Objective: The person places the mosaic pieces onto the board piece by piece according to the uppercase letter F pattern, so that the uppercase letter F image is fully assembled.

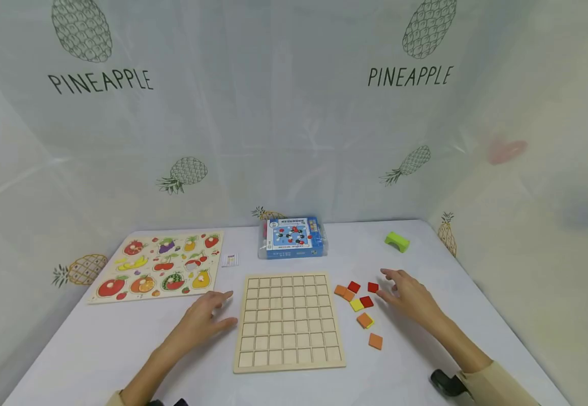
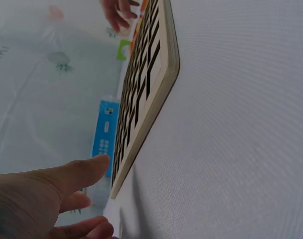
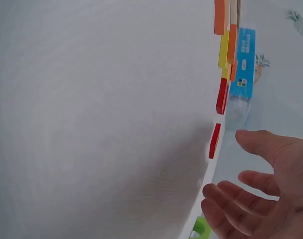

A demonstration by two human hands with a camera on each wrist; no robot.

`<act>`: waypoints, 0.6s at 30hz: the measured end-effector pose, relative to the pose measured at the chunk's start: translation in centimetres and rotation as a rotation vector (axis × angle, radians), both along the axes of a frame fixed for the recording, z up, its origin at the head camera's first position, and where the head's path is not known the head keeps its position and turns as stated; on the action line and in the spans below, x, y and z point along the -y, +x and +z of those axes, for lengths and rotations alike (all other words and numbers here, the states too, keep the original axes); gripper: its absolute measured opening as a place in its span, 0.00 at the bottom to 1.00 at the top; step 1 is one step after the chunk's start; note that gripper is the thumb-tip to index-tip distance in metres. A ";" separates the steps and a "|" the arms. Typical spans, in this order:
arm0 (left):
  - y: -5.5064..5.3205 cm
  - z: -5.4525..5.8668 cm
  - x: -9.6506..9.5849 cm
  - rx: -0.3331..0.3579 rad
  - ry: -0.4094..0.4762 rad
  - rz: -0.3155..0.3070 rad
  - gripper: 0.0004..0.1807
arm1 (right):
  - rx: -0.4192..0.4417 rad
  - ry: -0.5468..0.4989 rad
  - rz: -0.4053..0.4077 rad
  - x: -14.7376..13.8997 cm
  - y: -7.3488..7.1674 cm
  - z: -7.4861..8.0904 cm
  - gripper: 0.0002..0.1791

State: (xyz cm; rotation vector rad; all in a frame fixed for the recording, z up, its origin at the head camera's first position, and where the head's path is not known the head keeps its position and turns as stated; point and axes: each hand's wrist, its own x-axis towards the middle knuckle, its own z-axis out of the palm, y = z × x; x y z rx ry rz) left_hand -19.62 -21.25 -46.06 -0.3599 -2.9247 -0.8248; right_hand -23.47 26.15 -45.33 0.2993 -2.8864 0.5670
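Note:
A wooden grid board [image 1: 289, 324] with bare square cells lies at the middle of the table. My left hand [image 1: 202, 317] hovers just left of it, fingers relaxed and holding nothing. To the board's right are several loose square tiles: red ones such as a red tile [image 1: 373, 287], orange ones like an orange tile [image 1: 375, 341], and a yellow tile [image 1: 357, 305]. Beside the rightmost red tile is my right hand [image 1: 411, 299], fingers loosely spread with nothing between them. In the right wrist view, the same red tile [image 3: 215, 141] stands apart from the thumb.
A fruit puzzle board [image 1: 147, 282] lies at the back left, with a small white label [image 1: 230, 260] next to it. Behind the grid board is a blue box [image 1: 294, 239] in clear plastic. A green arched block [image 1: 397, 242] sits at the back right.

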 end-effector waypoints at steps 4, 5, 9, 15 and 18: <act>-0.1 -0.3 -0.1 0.040 0.049 -0.005 0.35 | 0.037 -0.041 0.007 0.1 -0.4 0.0 0.29; -0.2 -0.4 -0.2 0.044 0.059 -0.011 0.34 | 0.046 -0.048 0.012 0.2 -0.4 0.0 0.28; -0.3 -0.7 -0.2 0.047 0.089 -0.067 0.33 | 0.081 -0.068 0.019 0.3 -0.7 0.0 0.23; -0.4 -0.7 -0.5 0.050 0.134 -0.150 0.28 | 0.111 -0.064 0.036 0.5 -1.1 0.2 0.19; -0.4 -0.8 -0.7 0.058 0.146 -0.177 0.27 | 0.124 -0.050 0.040 0.5 -1.4 0.1 0.18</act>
